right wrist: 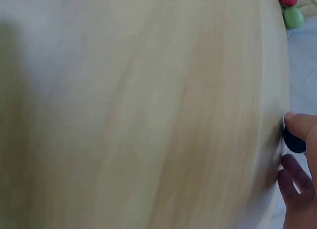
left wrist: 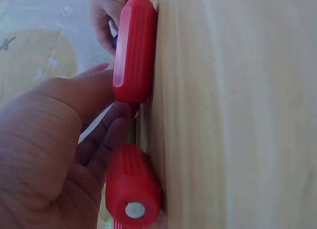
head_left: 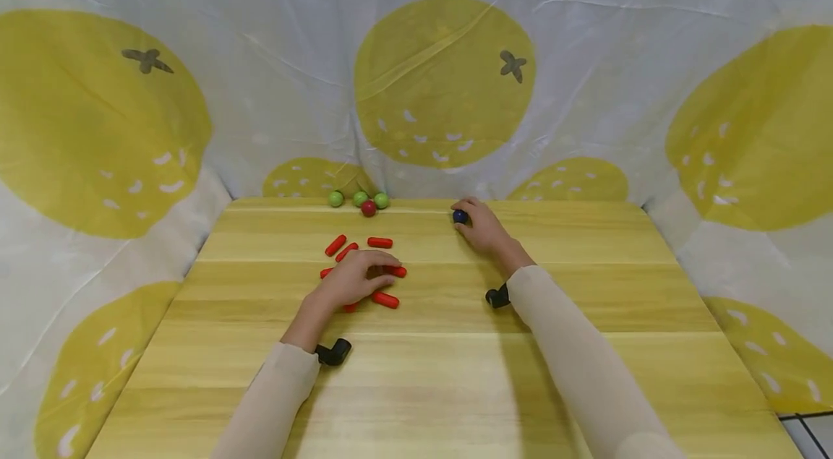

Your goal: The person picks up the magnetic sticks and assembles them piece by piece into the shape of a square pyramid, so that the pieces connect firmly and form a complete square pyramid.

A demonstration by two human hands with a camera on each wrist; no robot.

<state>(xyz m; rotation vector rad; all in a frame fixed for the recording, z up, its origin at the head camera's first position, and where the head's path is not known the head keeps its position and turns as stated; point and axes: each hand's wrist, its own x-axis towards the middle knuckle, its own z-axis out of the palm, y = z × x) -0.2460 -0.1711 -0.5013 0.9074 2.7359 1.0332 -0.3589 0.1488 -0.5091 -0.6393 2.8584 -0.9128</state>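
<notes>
The left hand (head_left: 354, 278) is low over a scatter of short red grooved sticks (head_left: 380, 243). Its thumb and fingers close around one red stick (head_left: 398, 272), whose end sticks out past the fingertips. In the left wrist view, two more red sticks, an upper one (left wrist: 133, 50) and a lower one (left wrist: 132, 184), partly hide the fingers; the lower has a pale round end. Near the far table edge the right hand (head_left: 484, 226) pinches a dark blue ball (head_left: 460, 217) between thumb and fingers. That ball (right wrist: 294, 141) is partly covered in the right wrist view.
Along the far edge of the wooden table (head_left: 416, 387) stand three green balls (head_left: 335, 199), with a dark red ball (head_left: 369, 208) just in front. Behind hangs a white cloth (head_left: 286, 83) printed with yellow fruit. Black wrist cameras (head_left: 335, 352) jut out from both wrists.
</notes>
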